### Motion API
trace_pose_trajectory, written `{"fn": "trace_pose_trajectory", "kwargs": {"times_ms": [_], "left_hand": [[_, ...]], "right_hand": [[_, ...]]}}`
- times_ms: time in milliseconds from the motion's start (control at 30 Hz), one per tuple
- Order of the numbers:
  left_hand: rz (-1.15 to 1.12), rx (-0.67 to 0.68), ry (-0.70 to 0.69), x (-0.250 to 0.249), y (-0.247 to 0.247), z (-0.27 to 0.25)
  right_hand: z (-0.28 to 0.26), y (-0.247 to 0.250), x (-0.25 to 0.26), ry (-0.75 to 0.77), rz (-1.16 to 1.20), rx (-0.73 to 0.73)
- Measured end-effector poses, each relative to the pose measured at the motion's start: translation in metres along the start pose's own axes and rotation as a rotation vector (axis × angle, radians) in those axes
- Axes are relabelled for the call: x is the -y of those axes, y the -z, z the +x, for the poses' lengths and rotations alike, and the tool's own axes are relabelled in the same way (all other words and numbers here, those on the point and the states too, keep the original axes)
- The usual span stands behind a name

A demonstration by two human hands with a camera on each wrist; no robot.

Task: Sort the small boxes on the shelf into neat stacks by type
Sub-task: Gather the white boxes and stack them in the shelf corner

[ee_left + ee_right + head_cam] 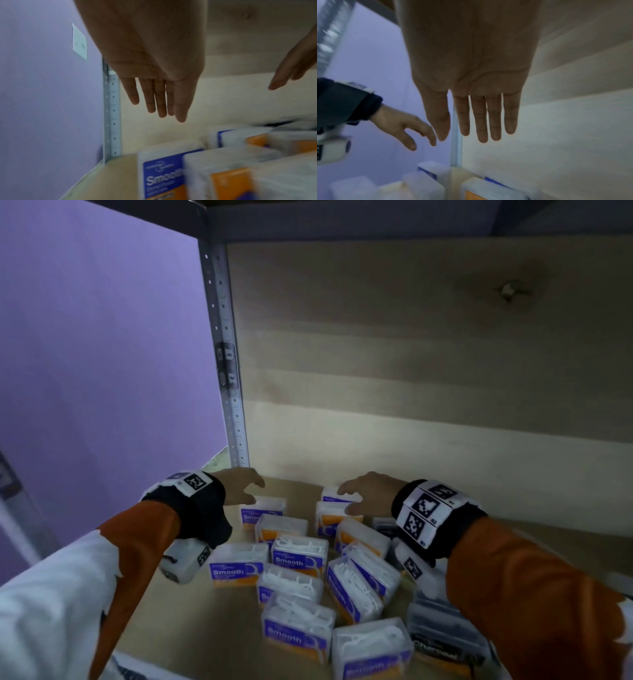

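Note:
Several clear plastic boxes with purple and orange "Smooth" labels lie jumbled on the wooden shelf. Dark-labelled boxes sit at the right, partly hidden under my right sleeve. My left hand hovers open over the back-left purple box, fingers straight, holding nothing. My right hand hovers open over a two-high stack of purple boxes at the back; its fingers are straight and apart from the boxes below.
A perforated metal upright stands at the shelf's back-left corner beside a purple wall. A wooden back panel closes the rear. Bare shelf shows between the two back boxes and at the front left.

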State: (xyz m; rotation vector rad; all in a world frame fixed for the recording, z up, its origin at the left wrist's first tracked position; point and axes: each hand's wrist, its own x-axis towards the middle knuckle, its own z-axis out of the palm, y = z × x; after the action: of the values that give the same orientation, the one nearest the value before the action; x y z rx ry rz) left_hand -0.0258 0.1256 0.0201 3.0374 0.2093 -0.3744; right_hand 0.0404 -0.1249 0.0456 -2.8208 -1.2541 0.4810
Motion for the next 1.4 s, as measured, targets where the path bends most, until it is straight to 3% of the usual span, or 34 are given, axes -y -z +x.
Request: {"fn": "trace_pose_trajectory", "kwargs": {"times_ms": [233, 433, 567, 800, 1400], "left_hand": [[-0.021, -0.071, -0.149, -0.039, -0.020, -0.064], [-0.100, -0.099, -0.194, -0.070, -0.059, -0.104], [-0.101, -0.087, -0.169, -0.092, -0.083, -0.113], [-0.073, 0.066, -0.060, -0.115, -0.106, -0.113], [-0.085, 0.040, -0.013, -0.122, -0.113, -0.113]], "right_hand": [[-0.055, -0.023, 0.033, 0.067, 0.016, 0.010], [-0.083, -0.062, 0.049, 0.131, 0.146, -0.002], [-0.089, -0.097, 0.051, 0.144, 0.144, 0.029], [-0.088, -0.135, 0.040, 0.041, -0.020, 0.115], [-0.084, -0.146, 0.040, 0.024, -0.031, 0.038]]}}
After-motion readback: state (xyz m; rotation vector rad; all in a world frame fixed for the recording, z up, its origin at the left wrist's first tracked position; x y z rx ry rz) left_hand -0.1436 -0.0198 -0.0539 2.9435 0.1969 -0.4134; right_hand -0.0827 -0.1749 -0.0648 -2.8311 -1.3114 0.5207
